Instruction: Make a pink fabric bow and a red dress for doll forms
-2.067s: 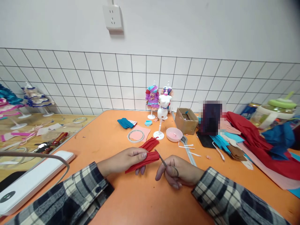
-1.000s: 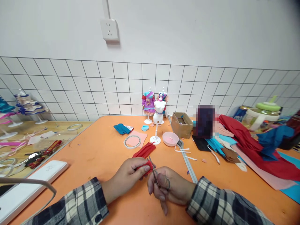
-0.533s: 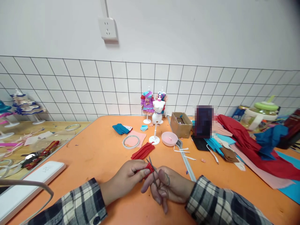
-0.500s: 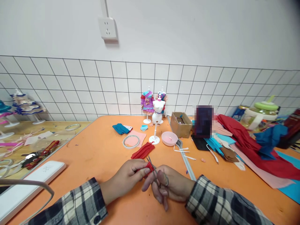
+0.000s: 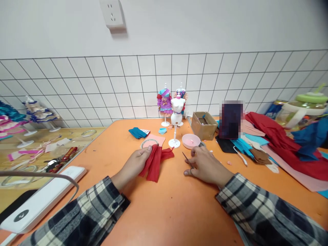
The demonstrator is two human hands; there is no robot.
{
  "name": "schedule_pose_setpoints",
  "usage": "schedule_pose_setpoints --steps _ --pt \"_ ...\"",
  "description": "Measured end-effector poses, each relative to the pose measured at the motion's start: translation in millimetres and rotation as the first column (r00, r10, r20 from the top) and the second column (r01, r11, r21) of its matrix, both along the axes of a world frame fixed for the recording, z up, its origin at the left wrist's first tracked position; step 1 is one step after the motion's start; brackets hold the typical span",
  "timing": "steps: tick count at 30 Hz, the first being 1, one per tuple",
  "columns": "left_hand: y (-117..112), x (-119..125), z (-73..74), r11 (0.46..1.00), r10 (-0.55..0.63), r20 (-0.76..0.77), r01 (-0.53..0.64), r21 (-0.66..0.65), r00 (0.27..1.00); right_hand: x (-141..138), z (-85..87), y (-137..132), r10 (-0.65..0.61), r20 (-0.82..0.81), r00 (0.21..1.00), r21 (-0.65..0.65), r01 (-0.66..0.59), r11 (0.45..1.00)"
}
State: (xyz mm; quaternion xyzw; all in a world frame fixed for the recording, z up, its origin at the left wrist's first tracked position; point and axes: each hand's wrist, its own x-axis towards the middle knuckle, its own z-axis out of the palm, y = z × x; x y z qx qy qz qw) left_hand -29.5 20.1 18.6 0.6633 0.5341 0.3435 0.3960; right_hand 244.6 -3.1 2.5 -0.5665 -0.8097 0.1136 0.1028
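My left hand (image 5: pixel 138 159) is closed, pinching a piece of red crepe paper (image 5: pixel 154 165) at its upper end; the pleated strip hangs down over the orange table. A second red piece (image 5: pixel 167 153) shows behind it, partly covered. My right hand (image 5: pixel 205 164) is low over the table with its fingers round a pair of scissors (image 5: pixel 188 159). Only the slim blades stick out, pointing up and left, apart from the paper. Beyond the hands stands a small white dress form (image 5: pixel 177 111) on a round base.
A pink dish (image 5: pixel 191 140) and a cardboard box (image 5: pixel 204 124) stand behind my right hand. A roll of tape (image 5: pixel 150 141) lies by my left hand. Folded blue paper (image 5: pixel 137 133) is farther back. Coloured sheets (image 5: pixel 282 153) crowd the right side; a white power bank (image 5: pixel 43 201) lies left.
My hands have moved apart. The scissors have come away to the right from the red paper, which my left hand now holds hanging beside the other red piece. The view has shifted slightly.
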Motion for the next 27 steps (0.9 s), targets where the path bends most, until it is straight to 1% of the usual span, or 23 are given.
schedule_pose_setpoints --steps 2,4,6,7,8,9,10,11,12,13,14,15,16,18,19,20,21,23,24,25,26,27 --pt "4.0 -5.9 1.3 0.999 -0.043 -0.009 0.042 -0.032 0.999 -0.9 -3.7 -0.1 -0.021 -0.045 0.999 -0.113 0.016 0.993" --pt "5.2 -9.2 -0.9 0.986 -0.091 0.017 0.093 -0.135 0.996 -1.3 -7.9 1.6 -0.084 -0.129 0.988 -0.223 0.054 0.973" --pt "5.0 -10.6 -4.2 0.982 -0.056 0.040 0.062 -0.180 0.998 -0.6 -11.0 4.0 -0.162 -0.213 0.963 -0.351 0.079 0.933" --pt "5.6 -11.6 -5.3 0.988 -0.008 0.032 0.013 -0.156 0.999 -0.1 -12.1 5.0 -0.199 -0.248 0.948 -0.427 0.077 0.901" --pt "7.3 -13.4 -5.8 0.994 0.047 0.010 -0.046 -0.095 0.999 0.4 -13.0 5.6 -0.235 -0.279 0.931 -0.494 0.070 0.866" --pt "10.2 -16.5 -5.7 0.994 0.107 -0.027 -0.107 -0.001 0.994 0.8 -13.8 5.9 -0.268 -0.303 0.915 -0.548 0.063 0.834" --pt "14.6 -20.7 -5.3 0.980 0.171 -0.075 -0.162 0.117 0.982 1.0 -14.6 5.8 -0.295 -0.320 0.901 -0.585 0.057 0.809" --pt "20.1 -26.0 -4.8 0.951 0.220 -0.126 -0.184 0.247 0.967 1.0 -15.5 5.3 -0.309 -0.332 0.891 -0.606 0.050 0.794" --pt "26.2 -31.9 -4.7 0.911 0.268 -0.183 -0.186 0.369 0.946 0.8 -16.4 4.7 -0.312 -0.339 0.887 -0.618 0.040 0.785" --pt "32.5 -37.8 -5.3 0.884 0.293 -0.269 -0.153 0.441 0.918 0.6 -17.1 3.9 -0.309 -0.346 0.886 -0.626 0.028 0.780" --pt "38.2 -43.3 -6.6 0.871 0.315 -0.372 -0.110 0.479 0.873 0.3 -17.5 3.0 -0.305 -0.355 0.884 -0.632 0.013 0.775" --pt "42.6 -47.9 -8.6 0.877 0.305 -0.463 -0.057 0.476 0.832 0.2 -17.7 2.2 -0.302 -0.368 0.880 -0.639 -0.002 0.770" --pt "45.4 -51.2 -11.0 0.896 0.265 -0.549 0.007 0.444 0.793 0.1 -17.5 1.4 -0.301 -0.387 0.872 -0.643 -0.021 0.766" --pt "46.1 -54.6 -15.2 0.929 0.197 -0.701 0.098 0.357 0.685 0.4 -16.5 0.8 -0.296 -0.434 0.851 -0.654 -0.071 0.753" --pt "44.5 -55.0 -16.0 0.941 0.177 -0.746 0.110 0.319 0.642 0.8 -15.9 1.2 -0.287 -0.449 0.846 -0.653 -0.091 0.752" --pt "42.2 -55.2 -15.7 0.950 0.182 -0.769 0.093 0.299 0.612 1.2 -15.5 2.2 -0.269 -0.449 0.852 -0.633 -0.091 0.769" --pt "39.8 -55.5 -14.2 0.953 0.210 -0.774 0.053 0.299 0.597 1.7 -15.5 3.8 -0.242 -0.432 0.869 -0.586 -0.066 0.808" --pt "36.1 -57.1 -8.2 0.945 0.289 -0.753 -0.053 0.321 0.591 2.8 -16.1 8.0 -0.184 -0.350 0.919 -0.417 0.023 0.909" --pt "35.1 -58.5 -4.6 0.943 0.309 -0.744 -0.092 0.319 0.592 3.4 -16.8 10.3 -0.162 -0.303 0.939 -0.333 0.055 0.941" --pt "34.7 -60.2 -1.0 0.946 0.310 -0.741 -0.116 0.302 0.595 4.0 -17.5 12.2 -0.149 -0.267 0.952 -0.277 0.072 0.958" --pt "34.8 -61.9 2.1 0.951 0.299 -0.742 -0.126 0.281 0.601 4.7 -18.0 13.7 -0.145 -0.244 0.959 -0.262 0.079 0.962" --pt "35.1 -63.5 4.2 0.956 0.287 -0.740 -0.128 0.266 0.608 5.4 -18.5 14.6 -0.146 -0.238 0.960 -0.281 0.076 0.957"
